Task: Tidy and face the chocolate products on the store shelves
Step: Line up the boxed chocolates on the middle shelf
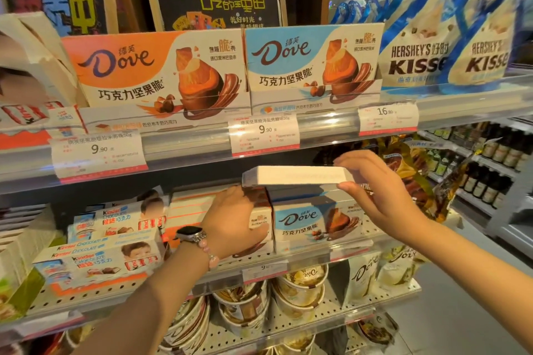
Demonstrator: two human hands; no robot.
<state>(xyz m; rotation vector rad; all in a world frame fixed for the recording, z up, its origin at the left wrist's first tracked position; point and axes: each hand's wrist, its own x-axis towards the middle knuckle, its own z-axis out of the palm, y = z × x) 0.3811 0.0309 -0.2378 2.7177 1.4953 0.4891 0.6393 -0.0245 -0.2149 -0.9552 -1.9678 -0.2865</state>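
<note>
A flat white chocolate box (297, 175) is lying level, pinched at its right end between the right fingers (350, 160). An orange Dove box (261, 220) is standing upright under the left fingers (256, 232).

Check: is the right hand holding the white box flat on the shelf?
No: the right hand holds the white box in the air above the blue Dove boxes, not touching them.
</note>
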